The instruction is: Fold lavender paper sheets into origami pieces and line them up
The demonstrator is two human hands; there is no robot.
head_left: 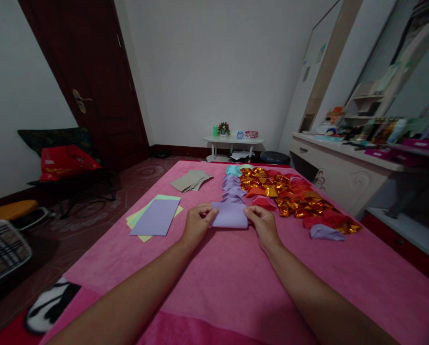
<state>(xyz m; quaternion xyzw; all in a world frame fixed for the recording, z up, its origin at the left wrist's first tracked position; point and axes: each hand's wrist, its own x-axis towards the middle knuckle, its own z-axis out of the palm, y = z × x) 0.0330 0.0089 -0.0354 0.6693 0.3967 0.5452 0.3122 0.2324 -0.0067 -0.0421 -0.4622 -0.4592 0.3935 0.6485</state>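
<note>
A sheet of purple paper [230, 216], bent over on itself, is stretched between my two hands above the pink cover. At its left end, my left hand [200, 220] pinches it between thumb and fingers. My right hand [263, 222] grips the opposite end the same way. Just beyond the sheet stands a row of folded purple paper pieces [233, 191]. To the left lies a fanned stack of purple, green and yellow paper sheets [156, 216]. Grey-brown sheets [191, 181] are spread farther back.
Many folded gold and red paper pieces [272, 187] cover the back right of the pink cover [214, 287]. One folded purple piece [327, 232] sits at their near edge. A dresser [343, 153] stands right, a chair with a red bag [68, 163] left, and a small white table [233, 140] behind.
</note>
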